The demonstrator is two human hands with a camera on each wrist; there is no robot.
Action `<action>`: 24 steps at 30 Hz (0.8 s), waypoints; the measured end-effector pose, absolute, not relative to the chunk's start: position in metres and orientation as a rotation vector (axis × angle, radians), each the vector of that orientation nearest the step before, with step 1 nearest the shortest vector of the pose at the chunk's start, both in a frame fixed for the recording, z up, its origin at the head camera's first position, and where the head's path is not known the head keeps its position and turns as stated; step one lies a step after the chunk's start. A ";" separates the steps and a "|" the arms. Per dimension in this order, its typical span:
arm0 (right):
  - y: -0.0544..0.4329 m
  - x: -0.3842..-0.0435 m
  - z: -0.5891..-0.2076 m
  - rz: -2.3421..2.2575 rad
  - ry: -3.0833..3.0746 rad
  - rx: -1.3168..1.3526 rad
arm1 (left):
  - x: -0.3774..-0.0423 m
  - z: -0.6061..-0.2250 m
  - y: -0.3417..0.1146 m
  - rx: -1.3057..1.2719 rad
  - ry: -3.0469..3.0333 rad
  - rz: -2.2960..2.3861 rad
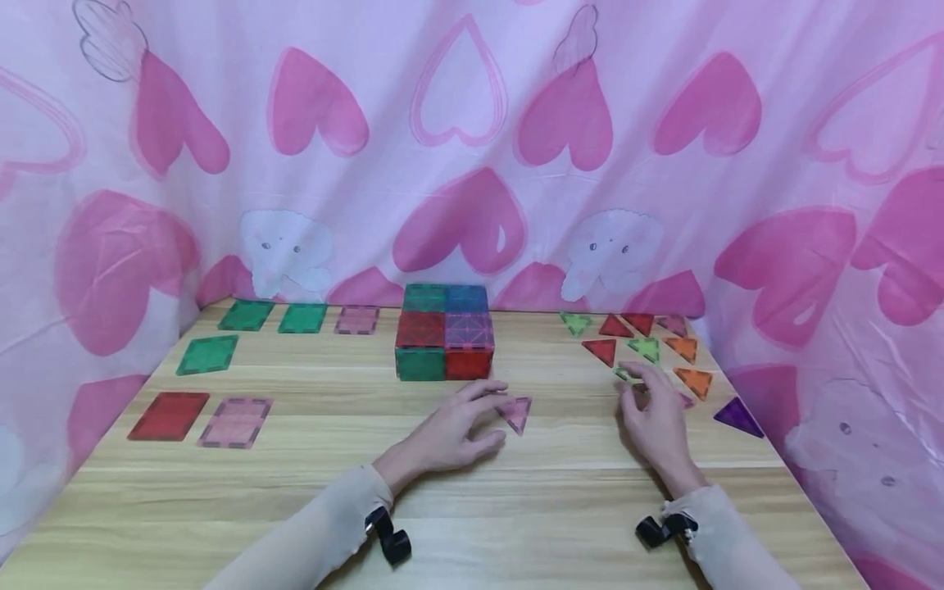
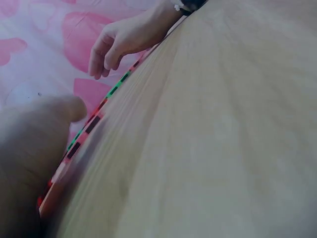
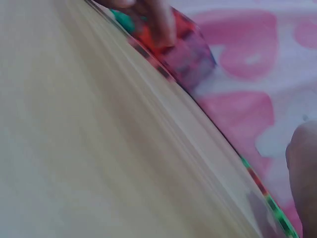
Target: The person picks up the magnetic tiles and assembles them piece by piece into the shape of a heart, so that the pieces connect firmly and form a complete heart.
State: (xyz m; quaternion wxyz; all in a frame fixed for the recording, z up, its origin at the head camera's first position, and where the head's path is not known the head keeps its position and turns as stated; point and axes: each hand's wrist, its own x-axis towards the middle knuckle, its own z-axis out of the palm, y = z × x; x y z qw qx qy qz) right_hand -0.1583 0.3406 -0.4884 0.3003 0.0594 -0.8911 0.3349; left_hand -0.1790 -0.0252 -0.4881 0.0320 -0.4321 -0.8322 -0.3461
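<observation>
The left hand (image 1: 457,426) reaches in from the near side, its fingers loosely extended and parted from the thumb, with nothing visible in its grasp. Its fingertips are at the left corner of a pink triangular tile (image 1: 519,414), which lies flat in the middle of the table (image 1: 560,508); whether they touch it cannot be told. The right hand (image 1: 656,418) is at the right, fingers slightly bent and thumb apart, over part of a group of small triangles. In the left wrist view it appears to grasp nothing.

The tiles are glossy, see-through plastic with dark segments along their edges. Beneath and beside the right hand are a light green triangle (image 1: 627,374) and a pink one, both partly covered. Farther off lie red triangles (image 1: 601,352), with orange triangles (image 1: 694,382) to the right and a deep purple triangle (image 1: 741,418) nearest the right edge.

Beyond the left hand, at the far middle, stands a box-shaped block (image 1: 445,332) of square tiles: green, blue, red and purple on top, green and red on its near face. At the left lie flat squares, among them a red square (image 1: 169,416) beside a pink square (image 1: 235,423), with green squares (image 1: 208,355) farther back.

The table has streaked, pale wood grain. Behind it hangs a softly creased pink curtain (image 1: 627,197) printed with hearts and pale animal faces.
</observation>
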 end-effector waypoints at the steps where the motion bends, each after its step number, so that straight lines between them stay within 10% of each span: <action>1: 0.345 -0.160 -0.489 0.852 -2.373 0.134 | -0.180 -0.488 -0.024 -1.347 -2.589 -1.026; 24: 0.358 -0.166 -0.497 0.660 -2.583 0.390 | -0.174 -0.487 -0.028 -1.220 -2.549 -1.383</action>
